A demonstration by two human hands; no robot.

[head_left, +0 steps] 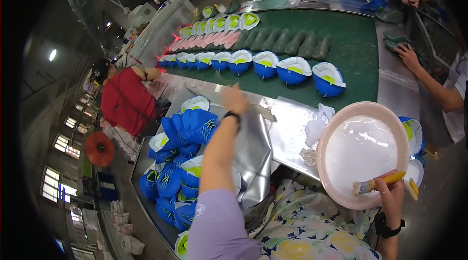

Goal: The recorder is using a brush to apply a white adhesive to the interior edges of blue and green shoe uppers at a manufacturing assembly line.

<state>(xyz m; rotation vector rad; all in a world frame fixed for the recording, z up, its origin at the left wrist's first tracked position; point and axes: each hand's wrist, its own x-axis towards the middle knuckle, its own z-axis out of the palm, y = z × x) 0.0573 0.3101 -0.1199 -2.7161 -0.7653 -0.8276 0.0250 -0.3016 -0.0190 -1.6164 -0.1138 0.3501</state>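
My right hand [391, 200] grips a paintbrush [393, 177] by its yellow handle. The pale bristles hang over a pink basin [323, 155] that holds white liquid [361, 147]. Stretched forward, my left hand [235, 99] is at the near edge of a green conveyor belt [355, 36]; motion blurs its fingers. Below that arm, a metal tray [253, 153] holds a heap of blue shoe uppers [197, 126] with white linings and lime-green inner parts. On the belt, similar blue uppers [265, 65] stand in a row, beside a row of dark green sole-shaped pieces [282, 41] and pink ones [207, 40].
A crumpled cloth [317, 131] lies left of the basin. More uppers [413, 135] and another yellow-handled brush [413, 189] are at its right. A co-worker's hand [407, 56] rests on green pieces across the belt. Another person in red [129, 96] works at the left.
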